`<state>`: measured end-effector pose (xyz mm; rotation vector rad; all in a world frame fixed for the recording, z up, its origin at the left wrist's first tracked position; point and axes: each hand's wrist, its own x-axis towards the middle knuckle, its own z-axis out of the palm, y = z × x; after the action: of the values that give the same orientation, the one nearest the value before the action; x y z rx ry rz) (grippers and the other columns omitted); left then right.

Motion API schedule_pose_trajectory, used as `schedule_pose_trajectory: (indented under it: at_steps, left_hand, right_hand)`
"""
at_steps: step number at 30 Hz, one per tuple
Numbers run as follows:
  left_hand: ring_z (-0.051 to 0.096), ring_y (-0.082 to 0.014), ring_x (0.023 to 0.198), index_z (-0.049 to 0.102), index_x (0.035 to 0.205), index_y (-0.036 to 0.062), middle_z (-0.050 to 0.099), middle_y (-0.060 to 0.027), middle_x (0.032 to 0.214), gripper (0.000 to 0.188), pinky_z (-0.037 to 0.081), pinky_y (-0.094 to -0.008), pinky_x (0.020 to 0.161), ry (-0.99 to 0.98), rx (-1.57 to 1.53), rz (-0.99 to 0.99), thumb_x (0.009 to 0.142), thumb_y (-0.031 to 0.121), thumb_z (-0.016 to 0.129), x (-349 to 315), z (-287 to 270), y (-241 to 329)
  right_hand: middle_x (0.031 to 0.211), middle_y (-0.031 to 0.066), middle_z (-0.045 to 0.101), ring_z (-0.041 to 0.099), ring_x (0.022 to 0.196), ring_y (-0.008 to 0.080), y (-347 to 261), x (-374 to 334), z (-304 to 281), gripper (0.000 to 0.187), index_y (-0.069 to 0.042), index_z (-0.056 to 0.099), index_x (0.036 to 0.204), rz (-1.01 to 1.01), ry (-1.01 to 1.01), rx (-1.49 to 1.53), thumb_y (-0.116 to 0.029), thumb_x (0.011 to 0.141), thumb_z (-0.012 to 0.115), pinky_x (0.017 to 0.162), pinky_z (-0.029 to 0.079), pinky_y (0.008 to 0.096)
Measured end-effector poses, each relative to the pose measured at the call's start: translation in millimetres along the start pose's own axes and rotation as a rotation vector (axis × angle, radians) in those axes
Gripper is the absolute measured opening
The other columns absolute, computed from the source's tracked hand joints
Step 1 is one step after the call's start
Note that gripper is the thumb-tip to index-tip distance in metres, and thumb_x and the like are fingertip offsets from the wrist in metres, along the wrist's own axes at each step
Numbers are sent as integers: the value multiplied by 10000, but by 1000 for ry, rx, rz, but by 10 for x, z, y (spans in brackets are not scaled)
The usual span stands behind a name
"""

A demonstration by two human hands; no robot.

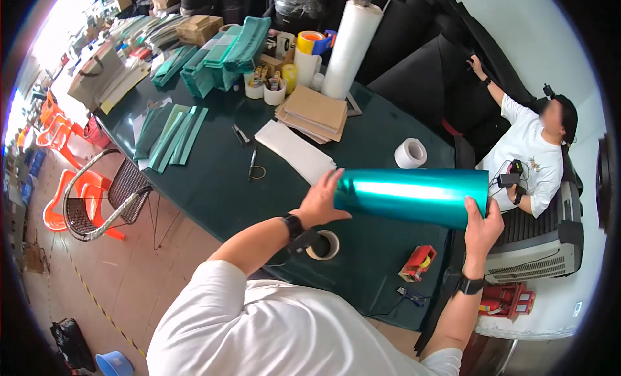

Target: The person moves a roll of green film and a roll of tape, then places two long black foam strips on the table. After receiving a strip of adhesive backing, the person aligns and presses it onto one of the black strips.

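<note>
Head view: A person's left hand (321, 200) and right hand (482, 232) hold opposite ends of a glossy teal roll (409, 196) over the dark green tabletop (217, 195), a spread grip that likely steadies its length; white cups (274, 95) hold small tools (260, 75), presumably for easy reach.
</note>
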<state>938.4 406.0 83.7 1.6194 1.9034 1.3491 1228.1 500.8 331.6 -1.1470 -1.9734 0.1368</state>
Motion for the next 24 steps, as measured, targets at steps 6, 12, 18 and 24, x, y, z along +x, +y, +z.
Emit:
schedule_pose_trajectory:
  at_steps: [6,12,18,24]
  left_hand:
    - [396,-444,1379,220,1540,45,350,-253,1526,1257,326,-520,1162,74,-106,166,565,332,961,-452,-37,91]
    - [394,-439,1372,243,1517,9,386,-252,1480,1253,312,-529,1158,348,-189,177,541,322,964,-977,-701,-60]
    - [397,-392,1373,233,1521,25,402,-210,1459,1240,330,-461,1162,572,-61,67,552,253,972,-1577,-1751,-541]
    - [379,-364,1392,209,1525,13,370,-214,1492,1261,314,-456,1165,642,-189,-133,558,235,987,-2007,-2029,-1164]
  right_hand:
    - [811,100,670,630,702,215,-1502,-633,31,446,26,651,985,-556,-80,-107,-339,813,840,667,503,329]
    - [743,98,620,574,607,295,-2762,-787,139,496,9,641,962,-962,-119,-182,-344,726,896,587,482,355]
    - [721,86,605,588,595,255,-3535,-864,631,526,-6,655,909,-1099,-259,69,-461,748,862,551,470,338]
    - [679,80,580,567,609,287,-3977,-1189,1650,447,-55,591,822,-1146,-279,334,-451,767,793,619,456,395]
